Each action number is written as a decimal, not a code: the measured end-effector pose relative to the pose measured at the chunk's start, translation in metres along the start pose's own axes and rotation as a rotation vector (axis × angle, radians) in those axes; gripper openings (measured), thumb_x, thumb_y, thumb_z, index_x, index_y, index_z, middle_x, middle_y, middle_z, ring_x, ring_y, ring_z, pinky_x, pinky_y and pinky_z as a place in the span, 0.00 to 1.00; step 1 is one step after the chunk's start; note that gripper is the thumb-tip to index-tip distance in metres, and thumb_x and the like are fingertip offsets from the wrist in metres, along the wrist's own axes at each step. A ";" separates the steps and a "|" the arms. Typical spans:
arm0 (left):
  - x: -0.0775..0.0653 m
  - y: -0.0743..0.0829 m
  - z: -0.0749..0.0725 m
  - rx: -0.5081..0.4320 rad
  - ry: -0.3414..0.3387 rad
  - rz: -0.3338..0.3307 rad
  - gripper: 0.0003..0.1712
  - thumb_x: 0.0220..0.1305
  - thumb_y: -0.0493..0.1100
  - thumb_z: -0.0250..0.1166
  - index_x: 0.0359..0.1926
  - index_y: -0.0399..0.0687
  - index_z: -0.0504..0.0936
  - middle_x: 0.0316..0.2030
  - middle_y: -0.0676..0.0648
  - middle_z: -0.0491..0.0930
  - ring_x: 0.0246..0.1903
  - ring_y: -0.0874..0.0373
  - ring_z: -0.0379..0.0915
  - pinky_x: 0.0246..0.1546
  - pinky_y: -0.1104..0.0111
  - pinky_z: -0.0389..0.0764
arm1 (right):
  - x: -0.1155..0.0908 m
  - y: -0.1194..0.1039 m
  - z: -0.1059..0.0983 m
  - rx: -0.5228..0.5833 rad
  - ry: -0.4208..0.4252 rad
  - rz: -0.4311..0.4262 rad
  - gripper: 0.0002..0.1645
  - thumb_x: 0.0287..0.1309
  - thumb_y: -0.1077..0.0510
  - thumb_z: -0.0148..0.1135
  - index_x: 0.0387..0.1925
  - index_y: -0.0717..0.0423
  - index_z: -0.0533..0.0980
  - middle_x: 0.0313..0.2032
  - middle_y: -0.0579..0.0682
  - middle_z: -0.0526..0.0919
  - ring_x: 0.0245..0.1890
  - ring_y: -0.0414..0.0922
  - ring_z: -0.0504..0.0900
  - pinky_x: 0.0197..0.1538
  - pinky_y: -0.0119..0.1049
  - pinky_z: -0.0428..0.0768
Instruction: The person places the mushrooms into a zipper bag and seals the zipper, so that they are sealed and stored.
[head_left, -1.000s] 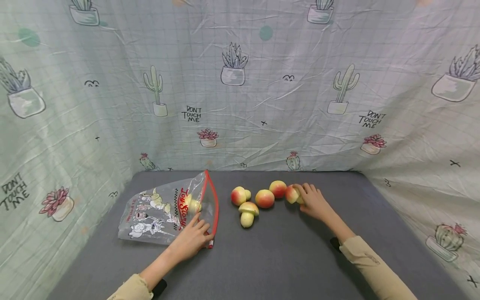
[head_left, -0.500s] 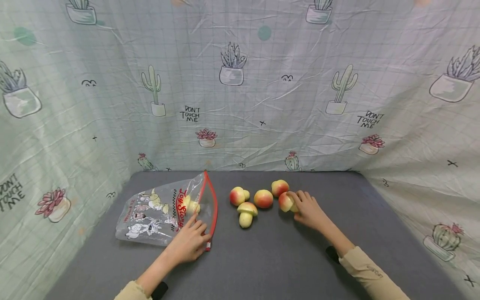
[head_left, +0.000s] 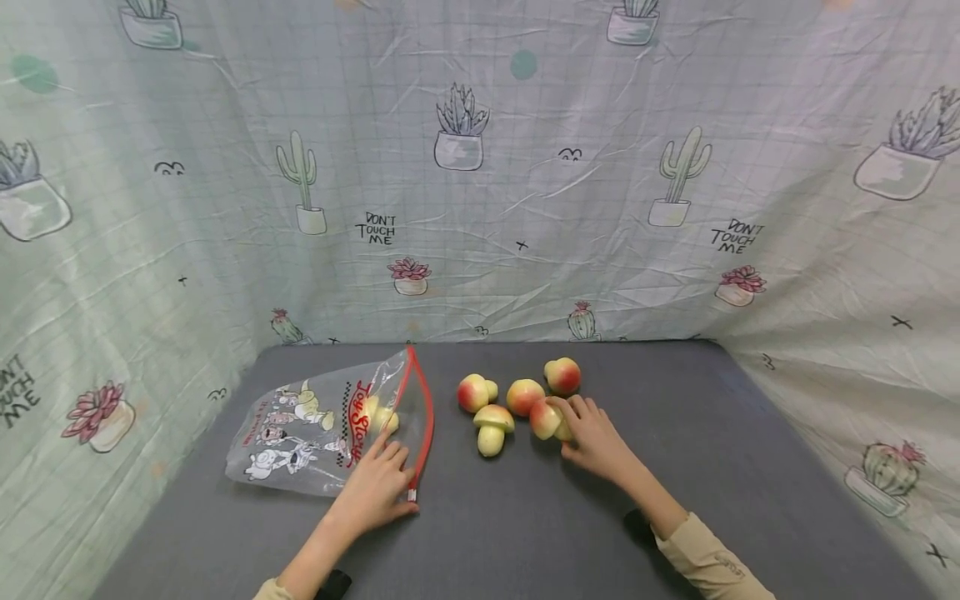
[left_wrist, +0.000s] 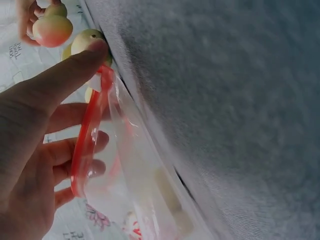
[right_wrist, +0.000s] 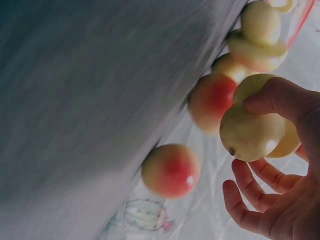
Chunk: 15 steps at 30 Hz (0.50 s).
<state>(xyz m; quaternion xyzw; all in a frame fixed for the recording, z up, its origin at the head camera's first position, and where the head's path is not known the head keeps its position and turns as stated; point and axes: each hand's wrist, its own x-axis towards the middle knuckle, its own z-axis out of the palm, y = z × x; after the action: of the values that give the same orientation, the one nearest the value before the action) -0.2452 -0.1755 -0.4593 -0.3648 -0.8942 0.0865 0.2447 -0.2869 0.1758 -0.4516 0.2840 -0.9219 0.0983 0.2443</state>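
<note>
The right hand [head_left: 597, 447] pinches a mushroom [head_left: 544, 420], seemingly to fetch it, and the loose-fingered left hand [head_left: 373, 488] probably must spread the bag [head_left: 296, 437] next.

Bag [head_left: 330, 433] on L of table [head_left: 525, 533]; 1st mushroom [head_left: 386, 417] in bag, L hand [head_left: 375, 485] at its mouth. R of bag, on table, L→R: 2nd mushroom [head_left: 474, 393], 3rd mushroom [head_left: 492, 425] (nearest front), 4th mushroom [head_left: 524, 397], 5th mushroom [head_left: 564, 377] (rearmost). 6th mushroom [head_left: 546, 420] in R hand [head_left: 597, 443], before 5th. Curtain [head_left: 495, 208] behind table.

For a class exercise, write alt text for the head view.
A person's right hand holds a red-and-yellow mushroom; the left hand holds a clear bag containing another mushroom. Four more mushrooms lie on the gray table.
</note>
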 end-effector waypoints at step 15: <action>-0.005 0.008 -0.007 0.039 0.021 -0.056 0.17 0.31 0.57 0.71 0.24 0.54 0.82 0.28 0.45 0.71 0.35 0.48 0.65 0.52 0.47 0.64 | 0.018 -0.033 -0.001 0.057 0.024 -0.090 0.43 0.31 0.60 0.64 0.58 0.48 0.64 0.39 0.49 0.71 0.32 0.44 0.65 0.30 0.32 0.63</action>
<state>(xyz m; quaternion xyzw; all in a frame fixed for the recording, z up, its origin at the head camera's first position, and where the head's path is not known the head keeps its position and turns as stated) -0.2338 -0.1737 -0.4573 -0.3355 -0.8997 0.0933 0.2633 -0.2807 0.1400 -0.4404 0.3307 -0.9021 0.1167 0.2516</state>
